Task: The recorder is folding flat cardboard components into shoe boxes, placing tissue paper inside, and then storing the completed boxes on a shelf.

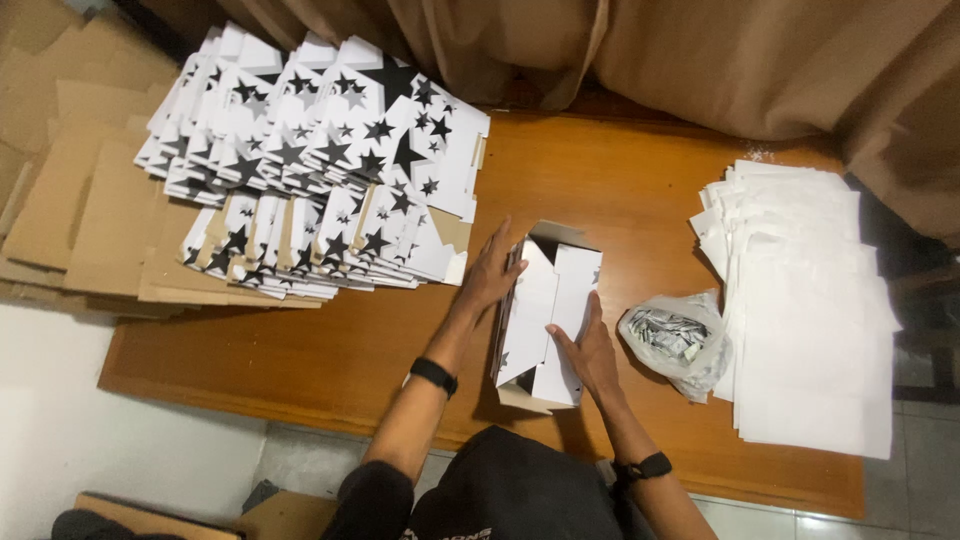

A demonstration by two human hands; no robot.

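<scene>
Both hands on a half-folded white box point(545, 315) near the front edge of the counter point(300, 350). Right hand point(590, 350) lies flat on the top flaps, fingers point(568, 342) spread and extended, pressing rather than gripping, probably to keep the flaps down. Left hand point(492, 272) braces the box's left wall, fingers straight, likely steadying it. Right of it: plastic bag point(675, 338), white sheets point(810, 310). Farther left: star-printed flat boxes point(320, 160) fanned in rows, over plain cardboard point(90, 210).

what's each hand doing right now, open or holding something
Left hand: open, flat against the left side of the white cardboard box.
Right hand: open, fingers pressing the box's top flap.
</scene>
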